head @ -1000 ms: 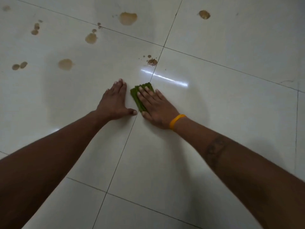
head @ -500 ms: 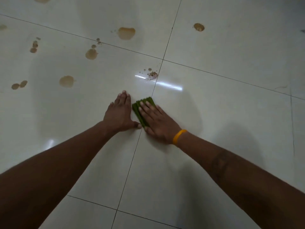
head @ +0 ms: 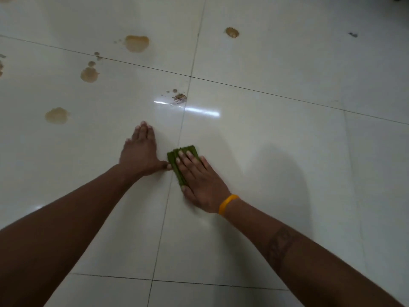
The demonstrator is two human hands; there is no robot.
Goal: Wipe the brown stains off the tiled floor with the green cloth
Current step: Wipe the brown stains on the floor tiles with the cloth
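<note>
My right hand (head: 200, 180), with a yellow wristband, presses flat on the folded green cloth (head: 180, 157) on the white tiled floor (head: 265, 151). My left hand (head: 140, 152) lies flat on the tile beside it, fingers together, thumb touching the cloth's left edge. Brown stains lie farther off: a gritty speckled one (head: 179, 98) near the tile joint ahead of the cloth, a pale one (head: 56, 115) to the left, one (head: 89, 74) above that, a large one (head: 136, 43) at the back and a small one (head: 232, 32) at the back right.
A bright light reflection (head: 194, 110) lies on the glossy tile just ahead of the cloth. More brown spots (head: 1, 67) sit at the left edge. A small dark speck (head: 353, 34) lies at the far right.
The view has tilted and shifted, so hands and stains sit lower in the frame. My right hand with the cloth has slid slightly right, away from my left hand's palm.
</note>
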